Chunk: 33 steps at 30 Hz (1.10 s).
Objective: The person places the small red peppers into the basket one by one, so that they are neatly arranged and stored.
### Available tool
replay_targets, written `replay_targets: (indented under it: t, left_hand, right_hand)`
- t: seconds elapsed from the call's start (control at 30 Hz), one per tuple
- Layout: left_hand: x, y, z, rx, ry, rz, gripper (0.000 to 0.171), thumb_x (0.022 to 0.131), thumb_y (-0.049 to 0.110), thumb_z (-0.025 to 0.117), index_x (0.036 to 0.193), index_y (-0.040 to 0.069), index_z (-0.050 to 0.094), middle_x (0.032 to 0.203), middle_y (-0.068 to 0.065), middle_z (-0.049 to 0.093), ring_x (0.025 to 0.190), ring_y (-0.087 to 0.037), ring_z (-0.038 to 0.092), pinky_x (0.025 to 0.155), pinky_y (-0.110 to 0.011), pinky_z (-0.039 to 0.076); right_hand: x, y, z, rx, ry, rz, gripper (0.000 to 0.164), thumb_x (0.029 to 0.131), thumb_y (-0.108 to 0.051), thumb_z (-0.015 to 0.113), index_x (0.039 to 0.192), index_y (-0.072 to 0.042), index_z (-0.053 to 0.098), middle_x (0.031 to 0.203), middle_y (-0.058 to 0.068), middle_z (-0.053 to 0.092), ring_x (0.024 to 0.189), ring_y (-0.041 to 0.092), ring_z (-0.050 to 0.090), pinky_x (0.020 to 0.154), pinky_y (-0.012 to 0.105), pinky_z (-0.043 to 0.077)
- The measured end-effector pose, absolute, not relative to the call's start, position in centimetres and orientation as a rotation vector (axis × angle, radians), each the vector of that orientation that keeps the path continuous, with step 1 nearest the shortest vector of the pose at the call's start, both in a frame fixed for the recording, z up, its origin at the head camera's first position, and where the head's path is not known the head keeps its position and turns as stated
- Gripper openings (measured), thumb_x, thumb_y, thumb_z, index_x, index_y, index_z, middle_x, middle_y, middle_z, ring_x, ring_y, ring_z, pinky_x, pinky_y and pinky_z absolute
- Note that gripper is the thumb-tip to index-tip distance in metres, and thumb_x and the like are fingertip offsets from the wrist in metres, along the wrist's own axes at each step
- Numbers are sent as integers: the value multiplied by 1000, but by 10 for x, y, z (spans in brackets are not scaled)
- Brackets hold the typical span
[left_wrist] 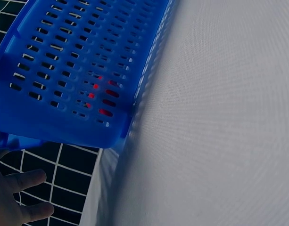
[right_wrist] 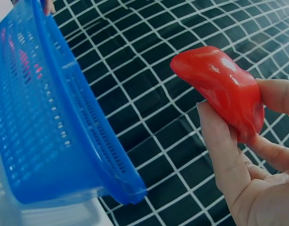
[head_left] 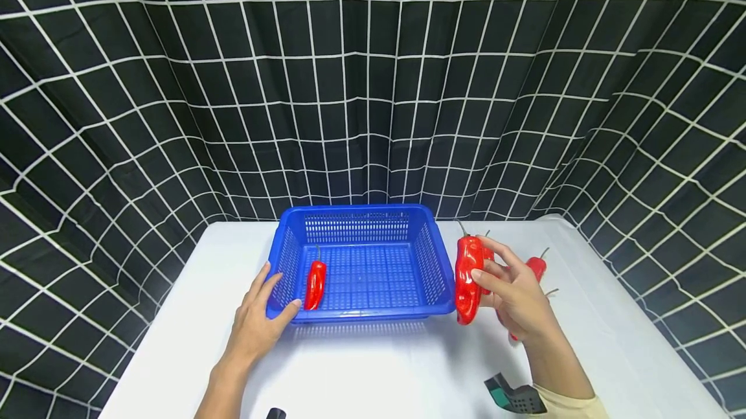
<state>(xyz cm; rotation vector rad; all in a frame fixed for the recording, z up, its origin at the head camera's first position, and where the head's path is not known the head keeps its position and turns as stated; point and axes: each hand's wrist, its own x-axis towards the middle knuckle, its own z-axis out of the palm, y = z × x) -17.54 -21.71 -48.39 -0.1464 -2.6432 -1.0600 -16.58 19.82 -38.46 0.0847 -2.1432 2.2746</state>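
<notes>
Between the thumb and fingers of my right hand (head_left: 517,296) is a long red pepper (head_left: 467,280), stem up, near the basket's right side. The right wrist view shows this red pepper (right_wrist: 224,87) pinched by the fingertips, tip toward the basket. My left hand (head_left: 256,318) lies at the near left corner of the blue plastic basket (head_left: 361,313), fingers spread, thumb at the front rim. In the left wrist view, two fingers extend beside the basket wall (left_wrist: 64,61). Inside the basket, toward its left, lies another red pepper (head_left: 315,285).
More red peppers lie on the table to the right, partly hidden by my right hand, one pepper (head_left: 536,266) just beyond it. A white cloth (head_left: 350,373) covers the table. A black curtain with a white grid (head_left: 373,101) surrounds the back and sides.
</notes>
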Motion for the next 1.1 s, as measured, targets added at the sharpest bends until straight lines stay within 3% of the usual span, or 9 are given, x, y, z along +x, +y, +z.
replay_targets:
  t: [0.33,1.1]
  left_hand:
    - [-176,-219,-485,-145,-2644,-1065,71,87,49,65,141,7,47,158,-5,20,137,-44,26,99,-69,24]
    - [-176,-217,-485,-151,-2639,-1052,71,87,49,65,141,6,47,158,-7,21,135,-46,28,98,-70,25]
  right_hand:
    - [-184,172,-395,136,-2153,2313,67,89,-12,70,147,-12,37,116,23,55,101,30,64,72,50,55]
    - [-215,129,-415,77,-2231,2398,67,87,-12,72,146,-19,40,120,22,56,106,35,60,74,50,55]
